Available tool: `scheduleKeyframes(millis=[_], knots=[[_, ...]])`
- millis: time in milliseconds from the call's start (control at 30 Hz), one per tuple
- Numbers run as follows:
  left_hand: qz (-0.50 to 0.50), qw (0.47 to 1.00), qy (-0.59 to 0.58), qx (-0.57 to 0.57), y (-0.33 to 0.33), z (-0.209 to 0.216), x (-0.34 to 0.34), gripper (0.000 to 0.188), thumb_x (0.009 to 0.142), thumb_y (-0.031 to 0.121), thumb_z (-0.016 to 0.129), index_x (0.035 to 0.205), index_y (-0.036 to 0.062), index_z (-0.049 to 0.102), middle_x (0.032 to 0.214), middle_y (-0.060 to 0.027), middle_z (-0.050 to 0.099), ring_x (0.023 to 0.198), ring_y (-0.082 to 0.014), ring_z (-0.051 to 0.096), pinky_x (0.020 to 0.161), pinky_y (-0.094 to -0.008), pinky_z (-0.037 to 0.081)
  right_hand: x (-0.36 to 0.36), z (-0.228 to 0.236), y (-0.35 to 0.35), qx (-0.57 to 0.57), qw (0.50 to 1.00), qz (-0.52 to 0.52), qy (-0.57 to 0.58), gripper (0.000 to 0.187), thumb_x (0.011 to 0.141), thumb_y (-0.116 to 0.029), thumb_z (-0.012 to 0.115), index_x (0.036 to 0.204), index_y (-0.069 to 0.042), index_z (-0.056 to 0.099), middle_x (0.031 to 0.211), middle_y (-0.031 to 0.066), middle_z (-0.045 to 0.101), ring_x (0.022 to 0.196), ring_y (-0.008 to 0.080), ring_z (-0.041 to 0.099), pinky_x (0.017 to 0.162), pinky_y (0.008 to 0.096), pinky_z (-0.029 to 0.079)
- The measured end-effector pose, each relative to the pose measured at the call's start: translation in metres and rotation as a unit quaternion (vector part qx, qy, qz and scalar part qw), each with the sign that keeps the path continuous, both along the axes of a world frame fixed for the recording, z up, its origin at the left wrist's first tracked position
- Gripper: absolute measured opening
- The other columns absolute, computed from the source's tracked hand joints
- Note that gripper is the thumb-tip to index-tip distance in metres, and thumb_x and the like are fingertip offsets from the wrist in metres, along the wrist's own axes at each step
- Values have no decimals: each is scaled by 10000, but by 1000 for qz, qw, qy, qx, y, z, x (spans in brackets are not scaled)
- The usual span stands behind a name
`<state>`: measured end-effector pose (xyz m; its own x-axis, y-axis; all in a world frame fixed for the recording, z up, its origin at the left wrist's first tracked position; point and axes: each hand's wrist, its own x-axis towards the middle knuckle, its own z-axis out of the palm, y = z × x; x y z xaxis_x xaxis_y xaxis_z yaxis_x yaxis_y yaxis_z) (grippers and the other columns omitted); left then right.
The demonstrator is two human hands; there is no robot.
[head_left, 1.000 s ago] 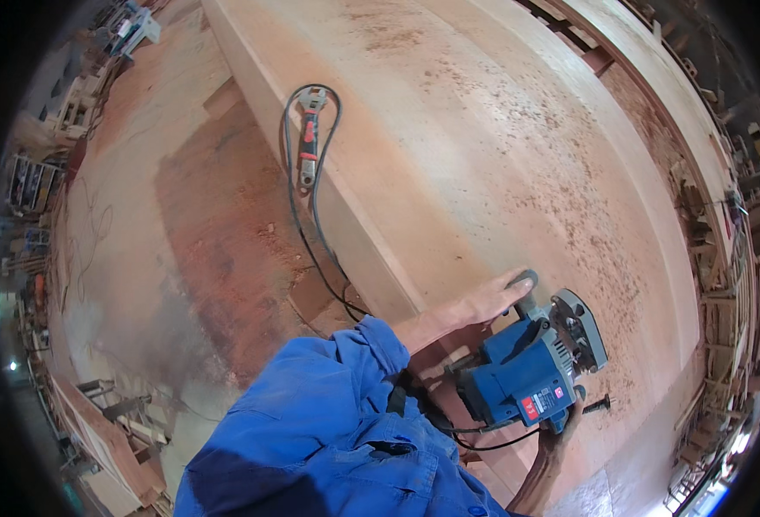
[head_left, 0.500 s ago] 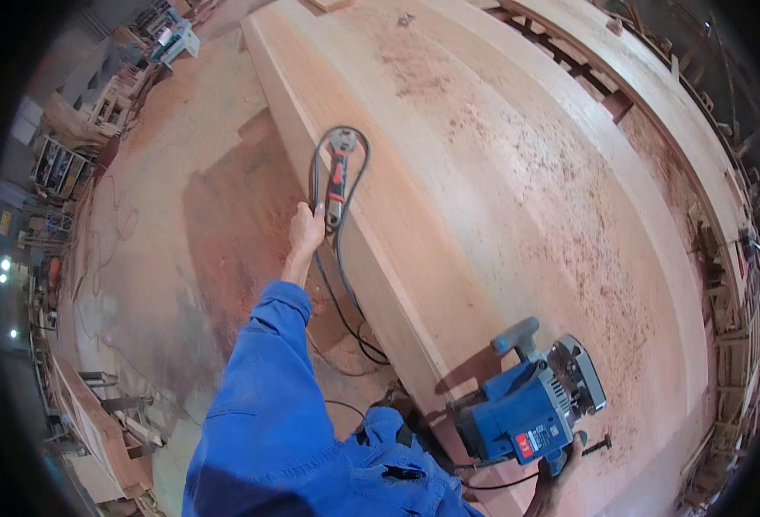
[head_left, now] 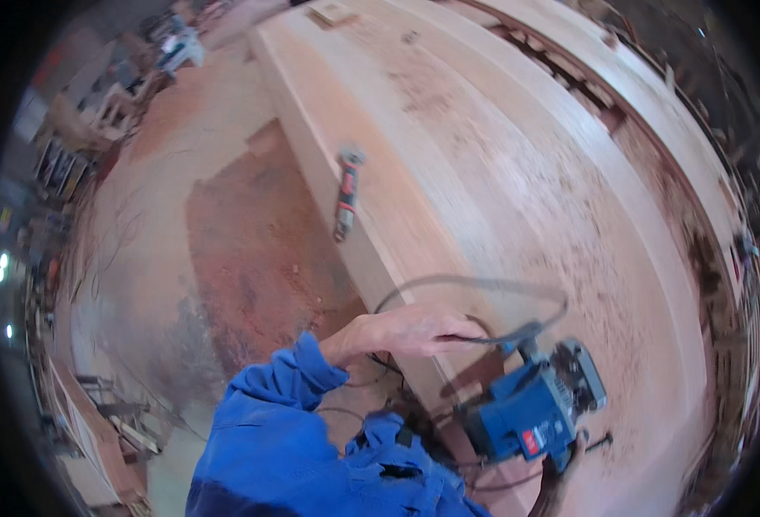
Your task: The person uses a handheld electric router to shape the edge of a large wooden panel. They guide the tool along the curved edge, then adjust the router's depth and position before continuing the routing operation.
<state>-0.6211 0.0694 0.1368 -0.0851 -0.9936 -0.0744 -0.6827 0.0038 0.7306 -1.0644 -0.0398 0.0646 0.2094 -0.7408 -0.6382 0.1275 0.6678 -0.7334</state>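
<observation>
A blue router [head_left: 526, 414] lies on its side on the large pale wooden slab [head_left: 483, 189], its dark base facing right. My right hand [head_left: 559, 478], partly hidden behind the tool, is closed around its lower handle. Just left of the router's upper handle, my left hand [head_left: 427, 329] is closed on a black power cord [head_left: 492, 280]. The cord makes a loose loop over the slab, blurred by motion. Farther up, an adjustable wrench [head_left: 348, 191] with a red and black handle rests along the slab's left edge.
Wood shavings [head_left: 561, 207] are scattered over the slab. A small wooden block [head_left: 333, 13] sits at its far end. Left of the slab is a dusty floor [head_left: 259, 250] with a reddish sawdust patch. Another long board [head_left: 656, 112] lies at the far right.
My left hand has moved from beside the wrench down and right to the router, bringing the cord loop with it. The cord no longer surrounds the wrench. My right hand remains at the router.
</observation>
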Motion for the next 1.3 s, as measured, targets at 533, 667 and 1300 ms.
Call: scheduleKeyframes(millis=[533, 667, 1300], knots=[[250, 967, -15, -55, 41, -129, -56, 584, 948, 296, 644, 1405, -30, 485, 1405, -262, 479, 1311, -421, 447, 1096, -476, 379, 4, -11, 0, 2, 998, -59, 37, 403, 979, -531, 563, 1037, -139, 635, 839, -5, 642, 649, 79, 578, 511, 234, 428], [208, 977, -55, -4, 38, -100, -117, 474, 931, 153, 631, 1357, -31, 532, 1334, -237, 526, 1209, -389, 522, 1000, -487, 428, 4, -12, 0, -13, 995, -76, 64, 548, 954, -592, 571, 1074, -64, 656, 837, 48, 657, 669, 106, 589, 533, 241, 458], [438, 833, 337, -29, -75, -74, -84, 216, 1023, 255, 561, 1055, 41, 554, 692, 1, 475, 506, -87, 413, 433, -248, 344, -13, -32, 1, -34, 999, 31, -20, 483, 923, -625, 589, 775, -165, 571, 573, -33, 490, 432, 71, 361, 412, 247, 250]])
